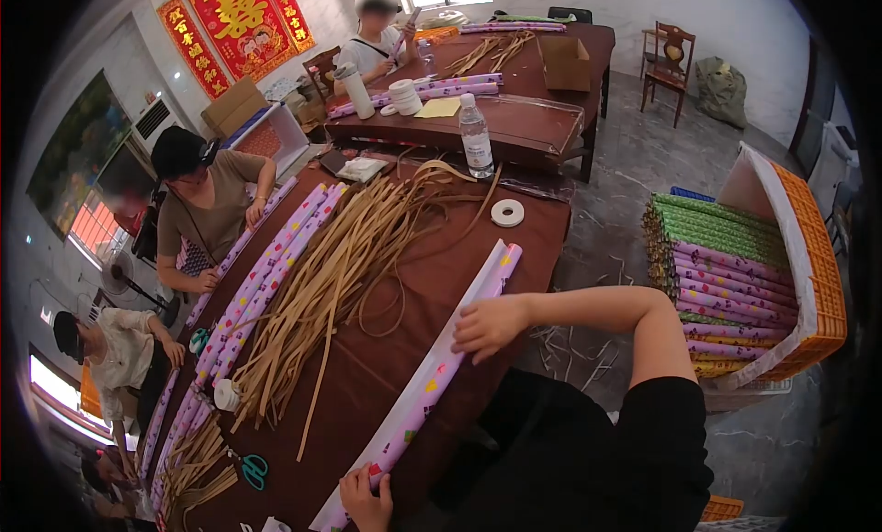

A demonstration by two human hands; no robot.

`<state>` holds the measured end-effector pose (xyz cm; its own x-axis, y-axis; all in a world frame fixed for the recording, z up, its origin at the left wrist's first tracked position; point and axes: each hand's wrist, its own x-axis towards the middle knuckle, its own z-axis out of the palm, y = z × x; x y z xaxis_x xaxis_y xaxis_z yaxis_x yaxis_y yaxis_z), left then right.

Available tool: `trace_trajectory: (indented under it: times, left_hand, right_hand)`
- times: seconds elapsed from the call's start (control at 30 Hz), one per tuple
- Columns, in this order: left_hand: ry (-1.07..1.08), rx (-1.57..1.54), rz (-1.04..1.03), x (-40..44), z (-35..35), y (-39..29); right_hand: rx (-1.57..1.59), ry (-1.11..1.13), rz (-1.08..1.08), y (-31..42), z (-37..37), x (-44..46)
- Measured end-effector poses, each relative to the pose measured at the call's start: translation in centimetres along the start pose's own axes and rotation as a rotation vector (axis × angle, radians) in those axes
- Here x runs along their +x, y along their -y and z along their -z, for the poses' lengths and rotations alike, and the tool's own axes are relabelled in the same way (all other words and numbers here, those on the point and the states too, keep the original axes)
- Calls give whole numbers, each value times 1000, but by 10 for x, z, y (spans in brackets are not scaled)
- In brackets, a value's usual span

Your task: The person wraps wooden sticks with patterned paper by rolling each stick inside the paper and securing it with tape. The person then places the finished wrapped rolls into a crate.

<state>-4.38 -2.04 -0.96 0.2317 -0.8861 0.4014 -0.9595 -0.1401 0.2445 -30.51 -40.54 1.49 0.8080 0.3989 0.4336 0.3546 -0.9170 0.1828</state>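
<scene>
A long pink-purple patterned roll [438,378], with a pale strip of loose sheet along its far side, lies diagonally on the brown-covered table. At its upper part my right hand [491,328] rests palm down, fingers stretched over the sheet. My left hand [367,500] grips the lower end, thumb and fingers around it. Beyond the roll spreads a heap of tan flat strips [312,298]. A white tape ring [507,213] sits past the roll's top end. Scissors with teal handles [254,471] lie left of my left hand.
Several finished patterned rolls [266,270] lie across the table, where people [207,201] work opposite. A water bottle [476,137] stands at the table's far end. To my right, an orange crate [808,256] holds green, pink and yellow rolls. Strip scraps [588,357] litter the floor.
</scene>
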Motion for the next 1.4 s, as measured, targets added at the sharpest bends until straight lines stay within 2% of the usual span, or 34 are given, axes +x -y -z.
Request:
trace_trajectory:
  times: [0.03, 0.17, 0.23, 0.5, 0.57, 0.63, 0.73, 0.8, 0.83, 1.07, 1.23, 1.4]
  left_hand:
    - [4, 2, -9, 0, 0, 0]
    - [18, 20, -41, 1, 1, 0]
    - [29, 32, -54, 1, 1, 0]
    - [93, 83, -53, 9, 11, -13]
    - [128, 111, -41, 16, 18, -24]
    - [94, 109, -98, 20, 16, -27]
    - [60, 223, -139, 23, 19, -26]
    - [42, 263, -161, 26, 23, -24]
    - [52, 270, -157, 26, 23, -24]
    - [72, 326, -171, 34, 8, -23]
    - [-27, 363, -211, 45, -3, -17]
    - [34, 324, -171, 48, -5, -14]
  right_hand:
    - [15, -12, 46, 8, -2, 10]
    - [58, 3, 0, 0, -28, 18]
    - [141, 134, -33, -3, -30, 18]
    - [175, 151, -31, -9, -3, 22]
    - [119, 237, -49, -11, 1, 22]
    - [-2, 226, -21, -14, 4, 21]
    - [-25, 171, 23, -13, 7, 23]
    - [-138, 228, -56, -8, 9, 22]
    - [-154, 215, -30, -11, 5, 22]
    - [-47, 211, -83, -22, -8, 16]
    - [-38, 246, -97, -41, -13, 11]
    - [-30, 246, -73, -47, -12, 11]
